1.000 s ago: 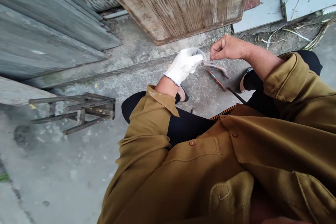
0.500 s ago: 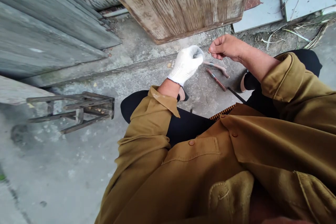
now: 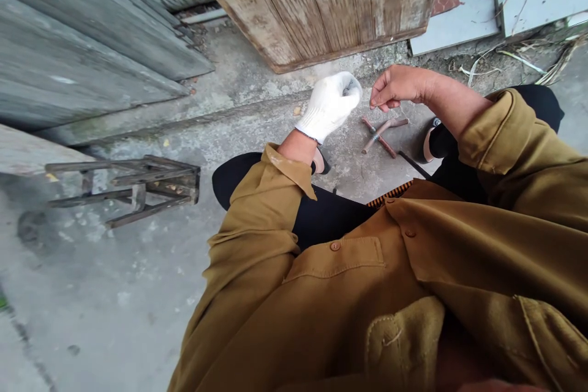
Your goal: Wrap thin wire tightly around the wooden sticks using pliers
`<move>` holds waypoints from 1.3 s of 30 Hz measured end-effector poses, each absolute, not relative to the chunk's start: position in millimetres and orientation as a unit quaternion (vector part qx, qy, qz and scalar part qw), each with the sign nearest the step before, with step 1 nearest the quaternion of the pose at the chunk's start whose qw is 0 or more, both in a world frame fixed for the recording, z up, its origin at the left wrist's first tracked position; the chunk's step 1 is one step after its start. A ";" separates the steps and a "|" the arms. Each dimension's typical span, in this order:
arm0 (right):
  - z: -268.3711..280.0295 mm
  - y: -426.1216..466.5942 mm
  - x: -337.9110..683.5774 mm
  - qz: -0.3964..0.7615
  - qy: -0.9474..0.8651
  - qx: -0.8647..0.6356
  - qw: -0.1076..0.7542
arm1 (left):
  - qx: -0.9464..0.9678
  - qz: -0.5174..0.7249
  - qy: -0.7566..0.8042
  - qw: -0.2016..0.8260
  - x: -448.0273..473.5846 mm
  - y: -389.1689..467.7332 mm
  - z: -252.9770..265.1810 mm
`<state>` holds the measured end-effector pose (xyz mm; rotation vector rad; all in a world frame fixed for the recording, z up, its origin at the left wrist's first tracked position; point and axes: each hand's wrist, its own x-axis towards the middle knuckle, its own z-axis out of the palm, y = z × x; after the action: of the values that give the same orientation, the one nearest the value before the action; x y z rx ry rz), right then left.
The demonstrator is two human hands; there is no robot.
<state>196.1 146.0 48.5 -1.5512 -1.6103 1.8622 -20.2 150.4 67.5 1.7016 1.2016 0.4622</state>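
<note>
My left hand (image 3: pixel 333 105) wears a white knitted glove. Its fingers curl round into a loop; what they grip, if anything, is too small to make out. Close to it on the right, my bare right hand (image 3: pixel 397 89) pinches thumb and fingertips together, and anything between them is too fine to name. Below the hands a bent, pale brown stick (image 3: pixel 384 133) crosses over a straighter reddish stick (image 3: pixel 387 147). A faint thin strand shows near the bent stick's upper end; whether that stick hangs or lies on the ground I cannot tell.
A weathered wooden panel (image 3: pixel 316 6) leans ahead of me. Grey boards (image 3: pixel 87 37) stand at the left, with a small wooden stool (image 3: pixel 138 187) lying on the concrete. White tiles (image 3: pixel 459 18) are stacked at the far right. A dark bar (image 3: pixel 413 165) lies by my foot.
The bent stick has turned and now crosses the reddish one, where before the two were apart. My right hand has tipped its fingertips downward; my left hand has hardly moved.
</note>
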 end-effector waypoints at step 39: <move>54.0 142.0 191.2 0.702 -0.427 -0.543 0.173 | 0.810 0.190 0.477 0.283 -42.1 159.0 58.3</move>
<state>191.2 142.0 54.0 -1.5398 -1.2117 1.9926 -42.1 159.0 58.3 2.1676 1.2771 0.5095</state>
